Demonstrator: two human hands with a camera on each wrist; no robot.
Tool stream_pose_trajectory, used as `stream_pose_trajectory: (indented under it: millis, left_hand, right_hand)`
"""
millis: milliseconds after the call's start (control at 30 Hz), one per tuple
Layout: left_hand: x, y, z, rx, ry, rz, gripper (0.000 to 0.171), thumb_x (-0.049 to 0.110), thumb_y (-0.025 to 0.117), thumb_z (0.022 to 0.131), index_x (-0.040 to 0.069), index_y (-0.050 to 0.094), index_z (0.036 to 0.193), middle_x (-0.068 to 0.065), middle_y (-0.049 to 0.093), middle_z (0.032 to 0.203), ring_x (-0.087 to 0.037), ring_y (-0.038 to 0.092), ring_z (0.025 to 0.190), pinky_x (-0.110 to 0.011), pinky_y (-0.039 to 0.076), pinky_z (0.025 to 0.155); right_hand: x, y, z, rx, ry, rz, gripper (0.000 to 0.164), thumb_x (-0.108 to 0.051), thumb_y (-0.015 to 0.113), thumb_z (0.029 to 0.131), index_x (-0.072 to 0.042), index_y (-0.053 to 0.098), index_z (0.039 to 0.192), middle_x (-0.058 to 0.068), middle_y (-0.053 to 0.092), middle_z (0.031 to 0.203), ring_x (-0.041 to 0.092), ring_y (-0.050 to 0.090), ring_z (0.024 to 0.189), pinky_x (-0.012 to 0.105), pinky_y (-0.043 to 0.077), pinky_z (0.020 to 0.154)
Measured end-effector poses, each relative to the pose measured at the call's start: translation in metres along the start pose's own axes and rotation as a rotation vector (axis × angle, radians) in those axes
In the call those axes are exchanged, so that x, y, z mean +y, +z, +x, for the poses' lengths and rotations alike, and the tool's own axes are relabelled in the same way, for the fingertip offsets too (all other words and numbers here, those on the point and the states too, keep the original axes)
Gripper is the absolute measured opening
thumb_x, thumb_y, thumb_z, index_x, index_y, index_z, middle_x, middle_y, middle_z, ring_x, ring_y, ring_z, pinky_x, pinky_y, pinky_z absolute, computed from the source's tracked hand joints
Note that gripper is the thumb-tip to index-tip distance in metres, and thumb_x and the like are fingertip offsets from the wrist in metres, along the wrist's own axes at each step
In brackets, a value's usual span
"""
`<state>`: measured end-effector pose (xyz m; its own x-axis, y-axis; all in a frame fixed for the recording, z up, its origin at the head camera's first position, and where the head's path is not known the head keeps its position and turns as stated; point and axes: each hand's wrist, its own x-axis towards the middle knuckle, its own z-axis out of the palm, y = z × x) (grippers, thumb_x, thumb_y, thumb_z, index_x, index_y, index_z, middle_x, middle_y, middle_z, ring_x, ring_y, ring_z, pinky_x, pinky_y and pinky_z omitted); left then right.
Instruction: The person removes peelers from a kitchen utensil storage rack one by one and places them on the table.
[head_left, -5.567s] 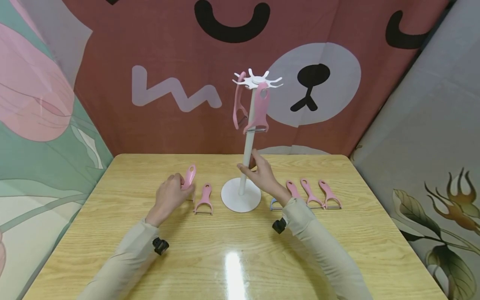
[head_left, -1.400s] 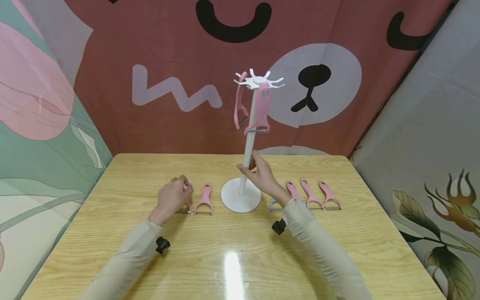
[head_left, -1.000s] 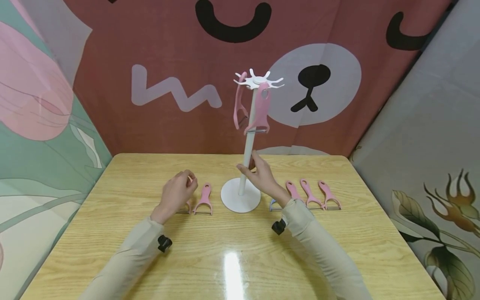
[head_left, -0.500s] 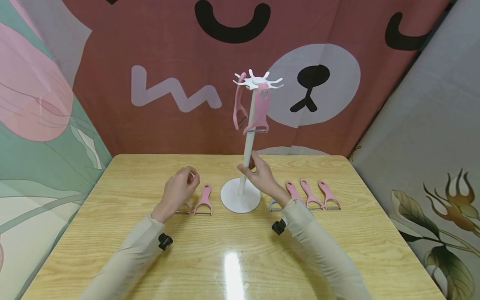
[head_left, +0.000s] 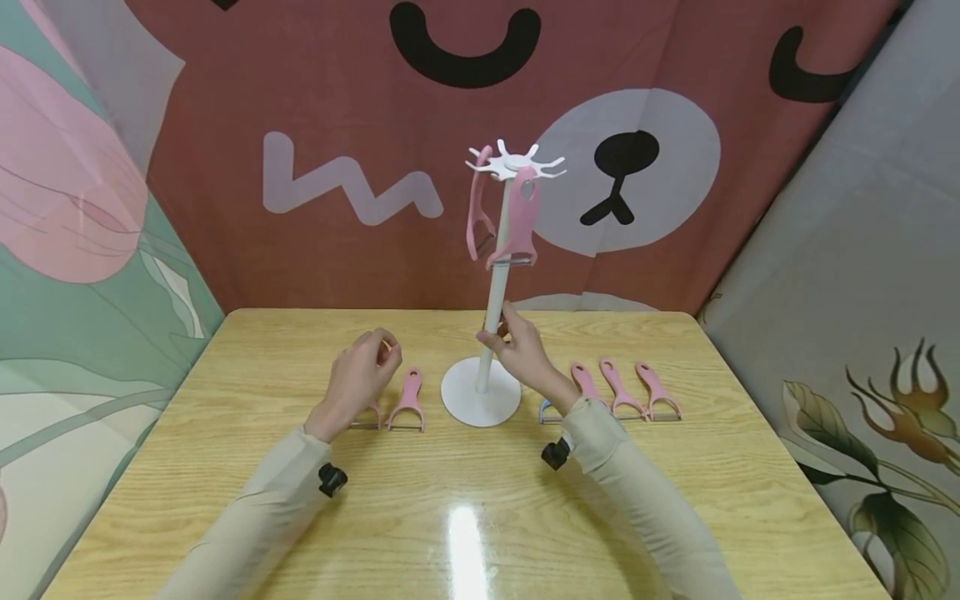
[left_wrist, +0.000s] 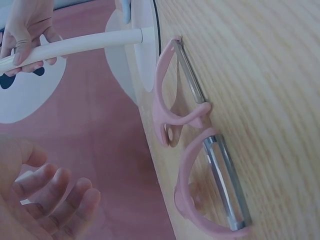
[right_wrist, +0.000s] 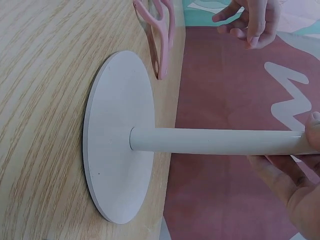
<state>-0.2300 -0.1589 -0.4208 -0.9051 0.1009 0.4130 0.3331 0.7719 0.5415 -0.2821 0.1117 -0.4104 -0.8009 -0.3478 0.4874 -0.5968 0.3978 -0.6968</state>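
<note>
My left hand point(head_left: 357, 377) hovers with loosely curled fingers over a pink peeler point(head_left: 372, 417), which lies partly hidden beneath it. In the left wrist view, nothing sits between the left fingers point(left_wrist: 59, 185). Just to the right lies a second pink peeler point(head_left: 409, 400). My right hand point(head_left: 525, 352) grips the white pole point(head_left: 496, 292) of an upright stand, thumb on one side and fingers round the other. Two more peelers hang from the stand's hooked top point(head_left: 516, 162): one pink peeler point(head_left: 476, 208) on the left, another pink peeler point(head_left: 522, 212) in front.
The stand's round white base point(head_left: 480, 410) rests on the wooden table point(head_left: 390, 517). Right of it lie pink peelers in a row, the rightmost peeler point(head_left: 657, 387) whole in view; a blue-ended one point(head_left: 549, 412) is partly behind the right forearm. A patterned cloth point(head_left: 337, 258) hangs behind.
Earlier, my left hand held a pink peeler upright; it was laid on the table beside the other one and let go. The hand has since lifted slightly rightward. My right hand stays put.
</note>
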Motion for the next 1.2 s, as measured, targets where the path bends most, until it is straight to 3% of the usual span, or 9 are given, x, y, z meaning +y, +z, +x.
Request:
stream_pose_trajectory:
  millis: [100,367,867,1200]
  left_hand:
    - [0.000,0.000,0.000,0.001,0.003,0.002,0.014,0.016,0.060,0.097,0.004,0.066,0.100,-0.003,0.058,0.077,-0.016,0.051,0.060,-0.033,0.042,0.053]
    - [0.001,0.000,0.001,0.009,-0.005,0.012,0.014,0.016,0.060,0.096,0.004,0.067,0.100,-0.004,0.058,0.077,-0.016,0.051,0.060,-0.034,0.042,0.054]
    - [0.007,0.000,0.005,0.028,0.027,-0.003,0.014,0.016,0.059,0.096,0.005,0.067,0.101,-0.004,0.059,0.080,-0.019,0.056,0.067,-0.037,0.045,0.057]
    - [0.023,-0.007,0.013,0.049,0.041,-0.024,0.015,0.018,0.058,0.096,0.007,0.066,0.101,-0.003,0.060,0.081,-0.019,0.057,0.071,-0.038,0.046,0.060]
  right_hand:
    - [-0.002,0.000,0.000,-0.002,0.011,-0.001,0.018,-0.007,0.067,0.094,-0.004,0.054,0.106,0.009,0.064,0.083,0.029,0.063,0.075,0.034,0.049,0.059]
    - [-0.005,0.002,0.001,-0.027,0.006,-0.013,0.017,-0.006,0.066,0.094,-0.006,0.054,0.105,0.007,0.064,0.082,0.021,0.061,0.074,0.033,0.047,0.059]
    - [-0.004,0.001,-0.001,-0.032,0.003,0.004,0.020,-0.008,0.067,0.094,-0.004,0.053,0.107,0.008,0.065,0.089,0.025,0.064,0.077,0.037,0.053,0.066]
    - [-0.004,0.001,-0.001,-0.034,-0.012,-0.005,0.019,-0.008,0.067,0.094,-0.007,0.052,0.106,0.008,0.065,0.089,0.026,0.065,0.077,0.036,0.052,0.065]
